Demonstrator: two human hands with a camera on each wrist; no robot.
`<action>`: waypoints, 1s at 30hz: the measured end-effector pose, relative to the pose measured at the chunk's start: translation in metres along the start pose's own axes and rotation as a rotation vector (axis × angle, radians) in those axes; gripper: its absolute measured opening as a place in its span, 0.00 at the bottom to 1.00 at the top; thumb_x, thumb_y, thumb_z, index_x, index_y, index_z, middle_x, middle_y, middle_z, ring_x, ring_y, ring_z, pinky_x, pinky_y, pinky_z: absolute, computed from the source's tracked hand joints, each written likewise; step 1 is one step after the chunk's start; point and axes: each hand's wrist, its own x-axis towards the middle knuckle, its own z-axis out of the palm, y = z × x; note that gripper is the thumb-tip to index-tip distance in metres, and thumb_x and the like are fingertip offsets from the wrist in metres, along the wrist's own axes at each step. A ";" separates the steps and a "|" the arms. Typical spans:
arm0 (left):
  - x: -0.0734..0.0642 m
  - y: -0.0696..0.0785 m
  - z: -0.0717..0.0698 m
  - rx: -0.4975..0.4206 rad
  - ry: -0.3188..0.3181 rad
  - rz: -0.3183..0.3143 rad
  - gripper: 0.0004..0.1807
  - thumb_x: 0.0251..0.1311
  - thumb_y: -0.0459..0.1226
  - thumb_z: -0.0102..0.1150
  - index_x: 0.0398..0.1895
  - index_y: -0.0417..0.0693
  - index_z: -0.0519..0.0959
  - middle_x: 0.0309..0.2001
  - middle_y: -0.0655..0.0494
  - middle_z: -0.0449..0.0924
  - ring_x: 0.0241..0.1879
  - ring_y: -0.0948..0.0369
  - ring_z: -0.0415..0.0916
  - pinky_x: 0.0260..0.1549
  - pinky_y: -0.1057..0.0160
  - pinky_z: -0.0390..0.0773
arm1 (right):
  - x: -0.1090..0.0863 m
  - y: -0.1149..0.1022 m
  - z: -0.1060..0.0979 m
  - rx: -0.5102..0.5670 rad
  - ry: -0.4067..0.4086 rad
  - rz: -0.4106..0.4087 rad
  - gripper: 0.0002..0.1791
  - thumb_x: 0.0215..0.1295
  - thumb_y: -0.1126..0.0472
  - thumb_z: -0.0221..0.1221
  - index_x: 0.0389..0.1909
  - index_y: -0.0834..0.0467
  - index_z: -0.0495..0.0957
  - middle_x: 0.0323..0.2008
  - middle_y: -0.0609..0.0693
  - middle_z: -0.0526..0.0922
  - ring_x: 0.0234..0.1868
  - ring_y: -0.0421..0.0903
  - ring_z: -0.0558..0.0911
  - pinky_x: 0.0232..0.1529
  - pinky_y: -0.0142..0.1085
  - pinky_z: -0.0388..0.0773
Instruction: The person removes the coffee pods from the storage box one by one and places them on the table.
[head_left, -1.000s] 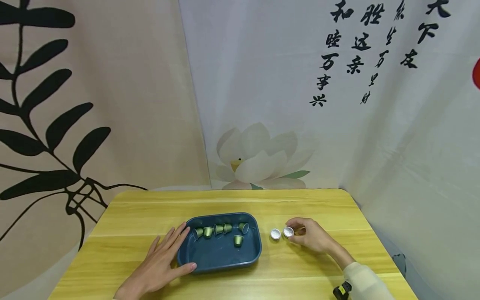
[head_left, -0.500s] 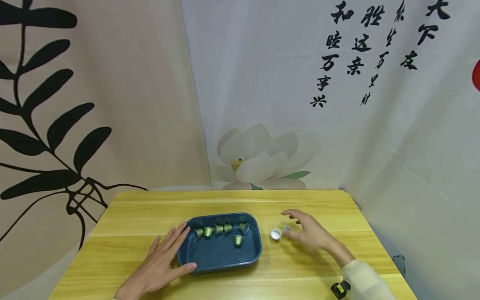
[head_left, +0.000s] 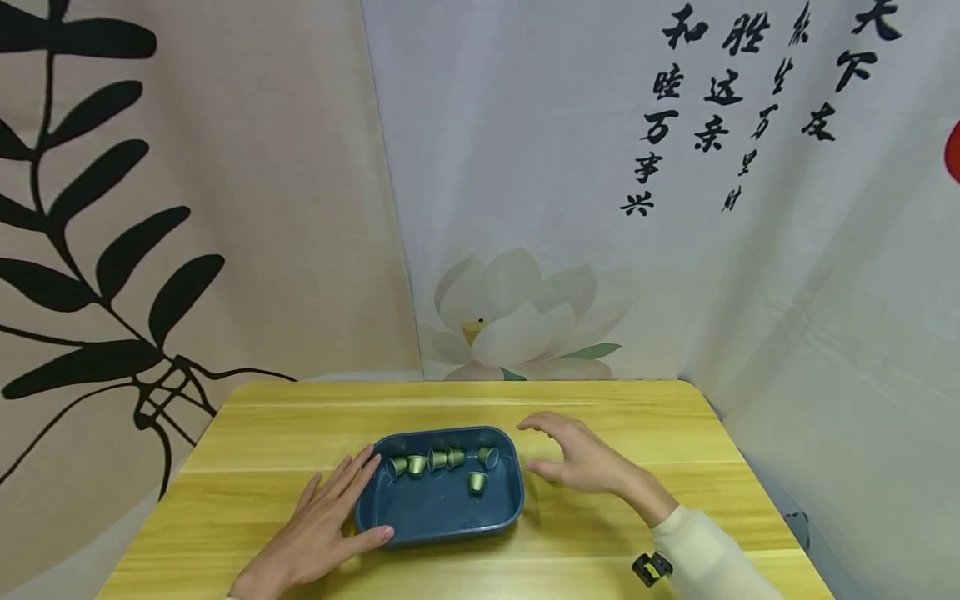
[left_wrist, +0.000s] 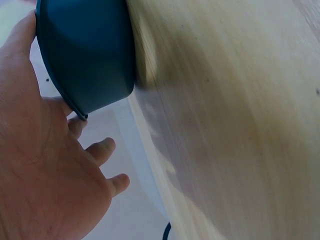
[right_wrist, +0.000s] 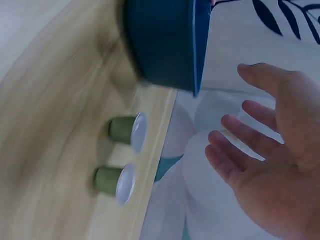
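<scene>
My left hand (head_left: 311,529) rests against the left end of a dark blue rectangular tray (head_left: 431,515), fingers spread along its rim and thumb over the near corner. Inside the tray lie several small green coffee capsules (head_left: 477,482), mostly in a row by the far wall. To the right of the tray, my right hand (head_left: 588,460) hovers over the table with fingers spread, holding nothing. Beneath it, two more green capsules stand with their white-rimmed mouths up; the right wrist view shows one capsule (right_wrist: 122,130) near the tray and another (right_wrist: 110,181) beside it. The head view has them hidden behind the hand.
The yellow wooden table (head_left: 637,533) ends at a rounded far edge, close to a hanging printed cloth (head_left: 525,167). A small black device (head_left: 652,569) sits at my right wrist.
My right hand has let go of a capsule standing right of the tray, spread its fingers and moved left towards the tray. The left hand and the tray stay put.
</scene>
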 end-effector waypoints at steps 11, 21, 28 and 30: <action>0.000 0.003 -0.003 -0.014 -0.007 0.000 0.58 0.71 0.72 0.65 0.95 0.61 0.53 0.95 0.51 0.47 0.91 0.32 0.50 0.77 0.10 0.46 | 0.031 -0.029 0.010 -0.039 -0.165 -0.089 0.26 0.82 0.53 0.68 0.75 0.55 0.81 0.73 0.52 0.85 0.72 0.55 0.85 0.73 0.56 0.84; 0.001 0.002 -0.003 -0.030 -0.021 -0.011 0.59 0.70 0.73 0.64 0.95 0.62 0.52 0.95 0.52 0.46 0.92 0.32 0.48 0.78 0.11 0.43 | 0.053 -0.035 0.029 -0.096 -0.336 -0.083 0.27 0.80 0.57 0.70 0.76 0.55 0.81 0.73 0.49 0.85 0.71 0.53 0.86 0.75 0.51 0.83; 0.000 0.001 -0.002 -0.028 -0.027 -0.011 0.58 0.71 0.73 0.64 0.95 0.63 0.52 0.95 0.52 0.46 0.92 0.32 0.49 0.78 0.10 0.44 | 0.059 -0.039 0.039 -0.128 -0.386 -0.060 0.26 0.79 0.59 0.71 0.75 0.54 0.83 0.72 0.48 0.85 0.66 0.49 0.89 0.68 0.42 0.88; 0.000 0.001 -0.002 -0.029 -0.027 -0.010 0.58 0.71 0.73 0.64 0.95 0.63 0.52 0.95 0.53 0.46 0.91 0.32 0.49 0.78 0.10 0.44 | 0.061 -0.041 0.041 -0.141 -0.396 -0.058 0.26 0.79 0.59 0.72 0.74 0.54 0.84 0.72 0.48 0.86 0.64 0.48 0.90 0.67 0.40 0.88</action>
